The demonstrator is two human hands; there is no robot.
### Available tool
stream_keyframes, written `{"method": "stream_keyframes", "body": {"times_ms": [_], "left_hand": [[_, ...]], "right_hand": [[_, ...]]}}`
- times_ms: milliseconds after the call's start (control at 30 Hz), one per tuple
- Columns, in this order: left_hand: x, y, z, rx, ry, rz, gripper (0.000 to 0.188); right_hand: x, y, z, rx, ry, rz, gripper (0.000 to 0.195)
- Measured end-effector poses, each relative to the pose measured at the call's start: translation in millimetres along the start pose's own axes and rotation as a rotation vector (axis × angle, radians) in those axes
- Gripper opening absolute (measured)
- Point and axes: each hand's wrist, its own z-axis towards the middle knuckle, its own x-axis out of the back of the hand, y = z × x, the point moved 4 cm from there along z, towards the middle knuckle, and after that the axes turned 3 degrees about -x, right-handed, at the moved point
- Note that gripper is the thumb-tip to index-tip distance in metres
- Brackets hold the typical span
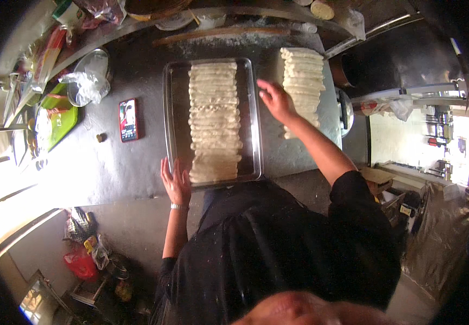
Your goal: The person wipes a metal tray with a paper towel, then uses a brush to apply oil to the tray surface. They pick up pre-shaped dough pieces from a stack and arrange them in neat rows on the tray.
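A rectangular metal tray [257,122] lies on the metal worktop in front of me, with a long row of pale dough strips [215,118] packed side by side in it. My left hand [176,185], a watch or bracelet at its wrist, is at the tray's near left corner, fingers apart and touching or close to the rim. My right hand [276,101] is just beyond the tray's right rim, fingers slightly bent, with nothing seen in it. A second row of dough strips [303,81] lies directly on the worktop to the right, partly hidden behind my right hand and forearm.
Left of the tray lies a red-edged phone [128,120] with its screen lit. Farther left are a bowl with a clear plastic bag [90,87] and a green plastic item [65,122]. A wooden rolling pin or stick [222,31] lies along the back. The worktop's front edge is close to my body.
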Motion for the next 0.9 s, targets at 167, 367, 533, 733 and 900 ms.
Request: {"method": "stream_keyframes", "body": {"times_ms": [167, 367, 533, 733, 900], "left_hand": [[-1.7, 13.9, -17.1, 0.216, 0.124, 0.032, 0.048], [-24.8, 31.0, -54.2, 0.447, 0.287, -0.058, 0.047], [-21.6, 54.8, -76.7, 0.474, 0.313, -0.014, 0.05], [-15.2, 42.5, -87.7, 0.513, 0.308, -0.024, 0.051], [-22.0, 13.2, -98.4, 0.597, 0.371, -0.157, 0.047]], "right_hand": [[75.0, 46.4, 143.5, 0.16, 0.346, 0.266, 0.05], [100.1, -15.5, 232.7, 0.284, 0.247, 0.396, 0.034], [111.4, -48.4, 269.1, 0.263, 0.247, 0.182, 0.016], [130.5, -31.1, 308.9, 0.195, 0.188, 0.079, 0.017], [145.1, 6.1, 318.1, -0.037, 0.224, 0.556, 0.018]]}}
